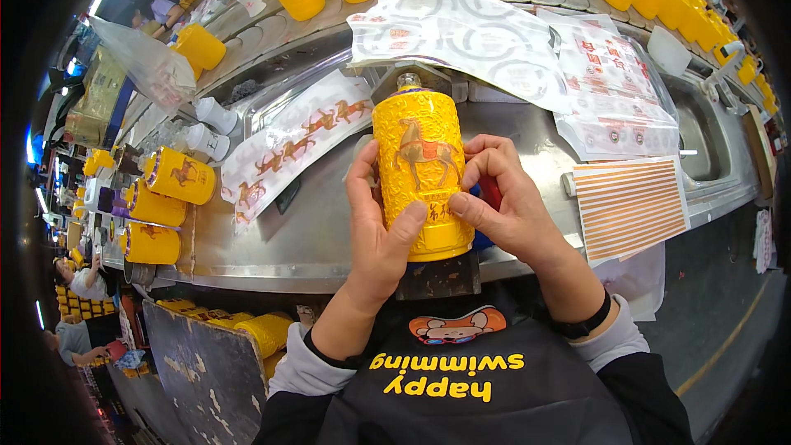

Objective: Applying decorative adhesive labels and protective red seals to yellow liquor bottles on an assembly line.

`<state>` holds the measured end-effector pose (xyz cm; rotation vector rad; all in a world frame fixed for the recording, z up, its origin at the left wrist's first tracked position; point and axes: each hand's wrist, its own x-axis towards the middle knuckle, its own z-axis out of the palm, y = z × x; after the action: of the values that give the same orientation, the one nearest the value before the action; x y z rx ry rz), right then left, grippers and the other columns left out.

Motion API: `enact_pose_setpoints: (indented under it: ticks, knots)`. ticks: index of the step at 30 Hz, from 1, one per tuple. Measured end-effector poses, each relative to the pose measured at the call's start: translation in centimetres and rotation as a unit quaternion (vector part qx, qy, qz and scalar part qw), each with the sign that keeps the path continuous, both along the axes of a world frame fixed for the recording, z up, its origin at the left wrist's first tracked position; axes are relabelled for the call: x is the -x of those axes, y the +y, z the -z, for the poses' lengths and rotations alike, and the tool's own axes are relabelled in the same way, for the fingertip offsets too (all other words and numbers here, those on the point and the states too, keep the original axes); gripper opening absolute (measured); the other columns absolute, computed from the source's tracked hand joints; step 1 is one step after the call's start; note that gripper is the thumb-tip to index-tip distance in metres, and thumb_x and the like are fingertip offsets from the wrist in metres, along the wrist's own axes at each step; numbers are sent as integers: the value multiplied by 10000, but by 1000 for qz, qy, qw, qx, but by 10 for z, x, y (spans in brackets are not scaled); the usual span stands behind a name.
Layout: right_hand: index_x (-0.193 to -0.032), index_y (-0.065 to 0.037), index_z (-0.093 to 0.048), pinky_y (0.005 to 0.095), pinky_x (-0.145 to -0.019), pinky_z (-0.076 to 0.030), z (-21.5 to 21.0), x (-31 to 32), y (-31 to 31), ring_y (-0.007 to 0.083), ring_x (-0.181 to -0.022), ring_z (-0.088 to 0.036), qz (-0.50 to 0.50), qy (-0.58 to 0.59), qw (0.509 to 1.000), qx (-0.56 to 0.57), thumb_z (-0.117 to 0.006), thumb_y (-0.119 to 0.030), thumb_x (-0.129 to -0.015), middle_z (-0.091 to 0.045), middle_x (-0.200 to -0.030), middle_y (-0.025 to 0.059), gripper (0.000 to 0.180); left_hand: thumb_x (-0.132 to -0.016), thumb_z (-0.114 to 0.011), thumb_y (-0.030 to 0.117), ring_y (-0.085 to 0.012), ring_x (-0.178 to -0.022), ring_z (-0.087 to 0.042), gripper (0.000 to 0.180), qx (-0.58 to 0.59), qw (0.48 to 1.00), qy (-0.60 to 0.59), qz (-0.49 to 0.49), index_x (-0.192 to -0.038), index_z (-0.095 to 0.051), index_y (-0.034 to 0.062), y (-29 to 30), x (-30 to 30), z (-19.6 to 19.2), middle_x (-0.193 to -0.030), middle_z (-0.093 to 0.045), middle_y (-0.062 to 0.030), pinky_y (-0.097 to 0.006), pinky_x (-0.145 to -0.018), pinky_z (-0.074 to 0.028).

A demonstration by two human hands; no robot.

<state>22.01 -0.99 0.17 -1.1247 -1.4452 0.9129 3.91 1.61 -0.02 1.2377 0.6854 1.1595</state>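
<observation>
Head view: left hand (381,222) and right hand (504,198) clasp embossed yellow ceramic bottle (422,171) (horse motif) upright by its lower body; likely heavy, glazed-slick, breakable.

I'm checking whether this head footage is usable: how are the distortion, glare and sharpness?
Head view: strong fisheye bend, the steel counter's edge curves and the corners go black; glare streaks on the counter and the plastic-wrapped label sheets; the yellow bottle and both hands, left hand and right hand, are sharp and evenly lit.

Both hands cover the yellow bottle (422,173)'s lower sides; something blue and red behind it stays mostly hidden.
</observation>
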Motion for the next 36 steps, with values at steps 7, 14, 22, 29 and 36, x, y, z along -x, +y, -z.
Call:
enact_pose_setpoints:
  ticks: [7,14,22,29,36]
  knots:
    - [-909,-68,-525,311,-894,-406,1,0,0,238,-1071,-443,1,8,1000,5,-721,-240,-832,-419,-1135,142,272,-878,-638,195,-248,-1270,-393,756,-30,999,26,-12,-1442,-165,22,1,-3,2,-1364,-342,-164,-379,-1083,-327]
    - [-963,-60,-536,308,-883,-426,7,-1,2,236,-1038,-480,-1,21,1000,3,-706,-184,-833,-439,-1185,150,247,-869,-637,215,-252,-1254,-402,767,-51,997,58,-29,-1439,-163,17,2,-4,1,-1359,-343,-174,-384,-1080,-328]
    - [-1190,-21,-532,310,-741,-519,-26,4,-19,192,-820,-648,94,23,995,-11,-612,-84,-881,-653,-1023,145,325,-846,-611,178,-248,-1257,-400,764,-33,997,62,-28,-1437,-156,15,1,-6,-1,-1344,-354,-174,-378,-1079,-322]
    - [-1091,-16,-560,281,-753,-501,-17,1,-22,141,-849,-613,16,109,991,82,-633,-129,-895,-632,-943,101,237,-874,-607,179,-243,-1264,-393,752,-57,994,81,-34,-1449,-146,29,4,-6,0,-1365,-341,-178,-372,-1075,-319]
    - [-972,-77,-640,356,-698,-447,-29,4,-21,253,-769,-549,99,-222,936,-254,-677,-45,-768,-574,-848,61,210,-927,-609,256,-262,-1294,-373,777,-120,991,43,-35,-1455,-112,-22,-17,13,15,-1418,-292,-177,-371,-1090,-288]
